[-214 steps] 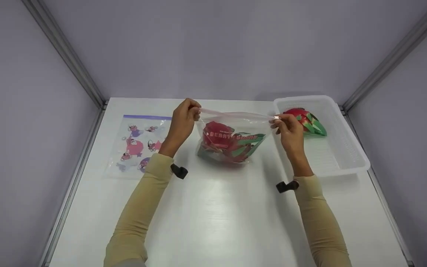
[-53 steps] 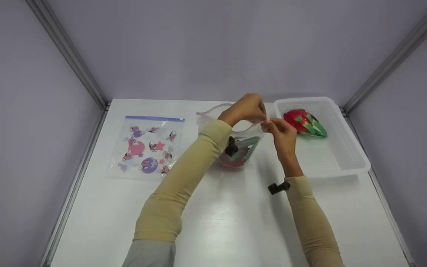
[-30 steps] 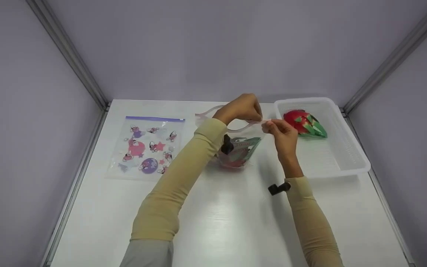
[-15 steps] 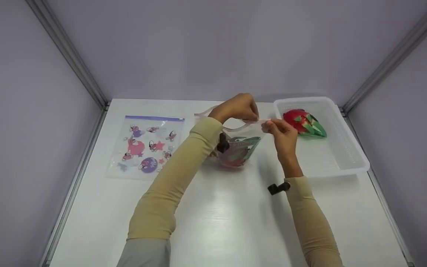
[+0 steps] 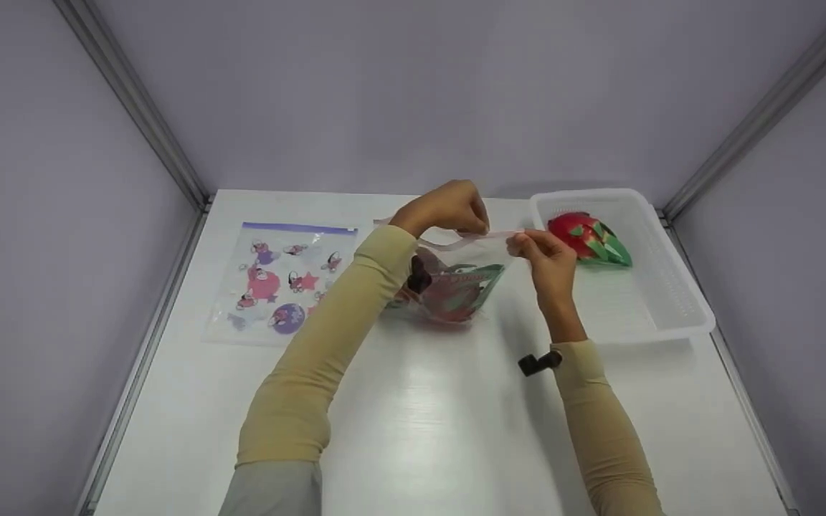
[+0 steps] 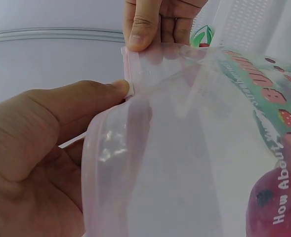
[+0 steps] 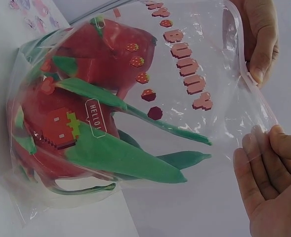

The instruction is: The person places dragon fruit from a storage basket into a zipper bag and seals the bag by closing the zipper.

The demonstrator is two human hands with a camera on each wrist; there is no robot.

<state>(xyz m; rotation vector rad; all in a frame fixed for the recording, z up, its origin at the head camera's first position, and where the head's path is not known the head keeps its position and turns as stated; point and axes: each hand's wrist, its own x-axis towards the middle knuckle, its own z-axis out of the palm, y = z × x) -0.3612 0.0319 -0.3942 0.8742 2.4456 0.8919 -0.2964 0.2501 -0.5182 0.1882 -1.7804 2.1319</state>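
Note:
A clear zip bag (image 5: 481,252) with pink "BUNNY" print stands on the table, its pink-edged mouth uppermost. Red dragon fruit (image 7: 97,64) with green leaf-like scales show through its plastic. My left hand (image 5: 449,206) pinches the small white slider (image 6: 130,90) on the zip strip between thumb and finger. At the right-hand end of the mouth, my right hand (image 5: 553,264) pinches the bag's corner, thumb against fingers. Between the two hands the zip edge runs straight; left of the slider it still gapes. My left forearm hides part of the bag in the head view.
At right stands a white plastic basket (image 5: 678,287) with another dragon fruit (image 5: 589,239) inside. A flat printed zip bag (image 5: 280,283) with a purple top strip lies on the left, partly behind my left sleeve. Grey walls enclose the white table (image 5: 420,430).
Earlier my hands held opposite ends of the bag's mouth. My left hand then came over to the right end and now slides leftward along the zip; my right hand stays put.

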